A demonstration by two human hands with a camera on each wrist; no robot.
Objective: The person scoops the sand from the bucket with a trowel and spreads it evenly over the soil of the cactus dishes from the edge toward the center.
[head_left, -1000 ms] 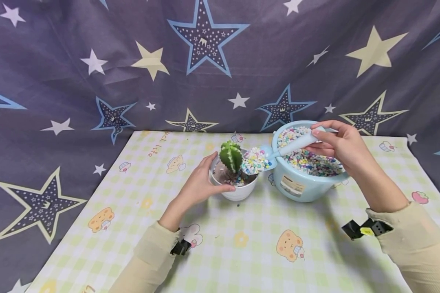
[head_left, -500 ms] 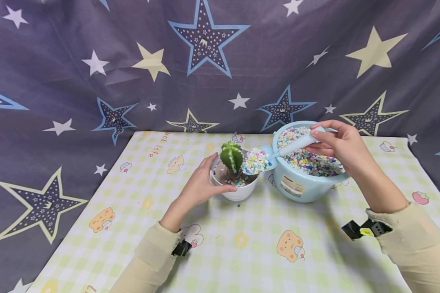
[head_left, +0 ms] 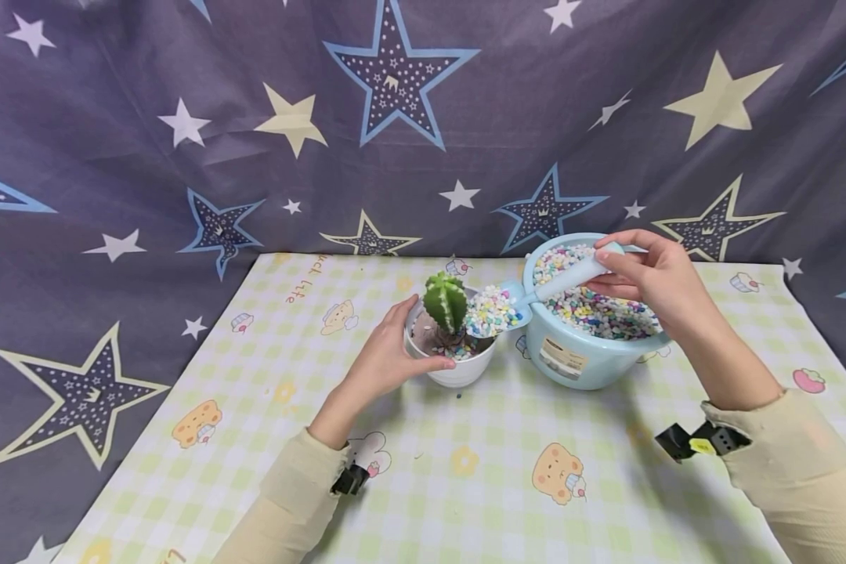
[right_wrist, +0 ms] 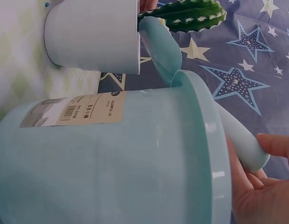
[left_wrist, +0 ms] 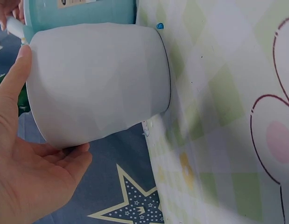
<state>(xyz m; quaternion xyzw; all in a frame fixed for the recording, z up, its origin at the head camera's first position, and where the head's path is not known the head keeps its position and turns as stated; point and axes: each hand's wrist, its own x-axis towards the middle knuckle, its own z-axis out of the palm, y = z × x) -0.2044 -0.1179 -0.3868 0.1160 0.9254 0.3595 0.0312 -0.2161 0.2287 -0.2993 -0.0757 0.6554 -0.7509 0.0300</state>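
In the head view, a green cactus stands in a white flowerpot with soil and a few coloured pebbles. My left hand grips the pot from the left, thumb on the near side of the rim. My right hand holds a light blue scoop by its handle end. Colourful pebbles heap the scoop's blade, which lies over the pot's right rim beside the cactus. Beneath the scoop's neck is the bucket's rim; the right wrist view shows the scoop close against it there.
A light blue bucket full of coloured pebbles stands right of the pot, a label on its front. One small dark pebble lies on the checked tablecloth before the pot. Behind the table hangs a star-patterned curtain.
Almost nothing differs. Both hands, the pot and the loaded scoop keep their places; the view shifts only very slightly.
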